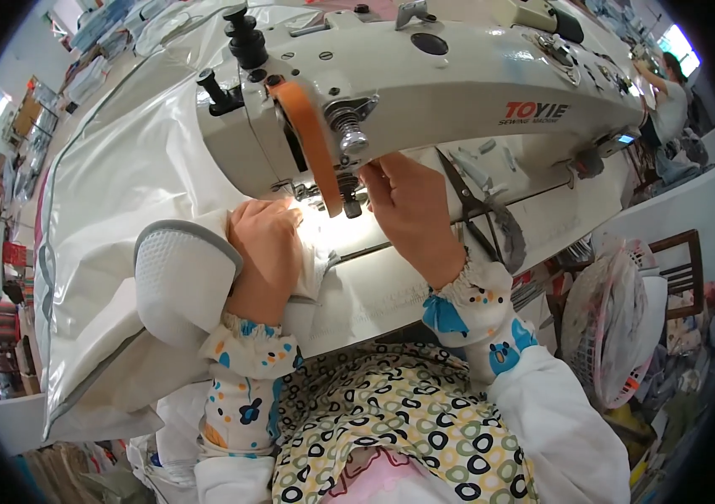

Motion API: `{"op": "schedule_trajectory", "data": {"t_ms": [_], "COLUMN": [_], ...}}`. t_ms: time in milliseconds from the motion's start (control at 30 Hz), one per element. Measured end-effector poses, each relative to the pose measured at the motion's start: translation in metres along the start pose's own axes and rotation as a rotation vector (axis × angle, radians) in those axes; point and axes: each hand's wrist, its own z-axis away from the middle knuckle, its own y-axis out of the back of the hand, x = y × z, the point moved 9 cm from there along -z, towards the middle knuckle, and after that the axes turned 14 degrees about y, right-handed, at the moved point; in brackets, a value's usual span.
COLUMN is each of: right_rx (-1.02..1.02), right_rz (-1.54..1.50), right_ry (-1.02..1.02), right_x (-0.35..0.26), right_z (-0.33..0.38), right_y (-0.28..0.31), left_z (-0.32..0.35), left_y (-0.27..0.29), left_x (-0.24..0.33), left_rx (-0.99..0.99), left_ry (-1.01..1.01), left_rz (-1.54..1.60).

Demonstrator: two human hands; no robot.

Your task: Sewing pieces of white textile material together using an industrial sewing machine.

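At a sewing machine, the left hand presses flat and open on white fabric beside the needle, while the right hand pinches something at the needle bar. Fingers this close risk a prick; loosened fabric may pucker.

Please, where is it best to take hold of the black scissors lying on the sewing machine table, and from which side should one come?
Probably by the looped handles at the lower end of the scissors, coming from the person's right. The blades point up and back under the sewing machine arm, and the right hand blocks the left side.
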Motion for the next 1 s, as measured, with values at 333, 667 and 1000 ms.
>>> {"op": "schedule_trajectory", "data": {"t_ms": [333,667,1000], "right_rx": [0.137,-0.323,-0.214], "right_rz": [-0.249,-0.024,-0.181], "right_ry": [-0.060,0.401,0.255], "right_x": [-0.004,-0.056,-0.030], "right_z": [0.053,0.069,0.057], "right_y": [-0.002,-0.045,-0.032], "left_z": [0.009,0.008,0.028], "left_y": [0.006,0.021,0.022], "left_x": [0.027,0.053,0.049], "left_rx": [-0.157,-0.986,-0.803], "left_ry": [-0.051,-0.306,-0.375], "left_rz": [-0.103,-0.194,-0.217]}}
